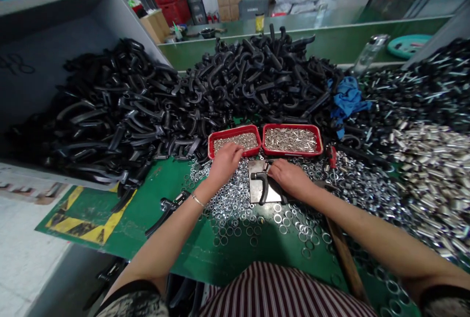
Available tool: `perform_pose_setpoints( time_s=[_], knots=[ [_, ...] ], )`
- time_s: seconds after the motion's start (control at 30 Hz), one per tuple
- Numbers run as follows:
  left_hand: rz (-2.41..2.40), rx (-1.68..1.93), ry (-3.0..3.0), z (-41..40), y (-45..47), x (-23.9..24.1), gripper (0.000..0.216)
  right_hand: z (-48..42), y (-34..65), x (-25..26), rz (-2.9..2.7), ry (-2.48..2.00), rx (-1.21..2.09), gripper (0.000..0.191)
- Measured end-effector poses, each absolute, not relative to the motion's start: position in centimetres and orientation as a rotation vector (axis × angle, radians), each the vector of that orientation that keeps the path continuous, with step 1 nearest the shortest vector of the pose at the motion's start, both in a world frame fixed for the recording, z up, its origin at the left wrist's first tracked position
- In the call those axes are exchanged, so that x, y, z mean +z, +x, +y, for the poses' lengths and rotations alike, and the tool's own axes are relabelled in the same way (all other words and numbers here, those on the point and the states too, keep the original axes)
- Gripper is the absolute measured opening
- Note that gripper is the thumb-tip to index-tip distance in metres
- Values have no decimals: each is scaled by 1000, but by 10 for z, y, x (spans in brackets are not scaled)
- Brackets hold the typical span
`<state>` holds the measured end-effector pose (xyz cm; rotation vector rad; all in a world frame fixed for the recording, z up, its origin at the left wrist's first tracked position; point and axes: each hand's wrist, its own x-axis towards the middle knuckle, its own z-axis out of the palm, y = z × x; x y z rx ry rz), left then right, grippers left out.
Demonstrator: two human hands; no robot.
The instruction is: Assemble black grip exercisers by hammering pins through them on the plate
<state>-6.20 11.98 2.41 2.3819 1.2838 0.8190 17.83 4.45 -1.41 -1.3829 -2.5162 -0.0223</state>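
My left hand [224,162] reaches to the near edge of the left red tray [212,142], fingers curled down among the small silver parts; what they pinch is hidden. My right hand [290,177] rests on a black curved handle [261,186] lying on a small steel plate [254,193], fingers closed on the handle's upper end beside a small metal piece [265,165]. Loose silver washers [235,199] cover the green table around both hands.
A second red tray [320,143] of silver pins sits right of the first. A large heap of black handles [176,92] fills the back. Silver tubes [429,170] pile at right, with a blue cloth [348,98]. A wooden stick [343,253] lies near my right forearm.
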Motion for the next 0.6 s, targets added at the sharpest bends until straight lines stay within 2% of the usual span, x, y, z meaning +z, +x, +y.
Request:
perform_pose_setpoints(
  time_s=[0.1,0.3,0.47,0.6],
  knots=[
    [1397,692,2430,143,-70,29,25,44,171,-12,-2581,-1353,-70,27],
    [1719,54,2456,186,-70,22,22,28,199,5,-2321,-1394,196,24],
    [1771,45,2425,193,-68,13,24,-56,256,16,-2300,-2045,159,28],
    [1806,163,2435,186,-64,13,34,-107,266,0,-2318,-2499,340,32]
  ],
)
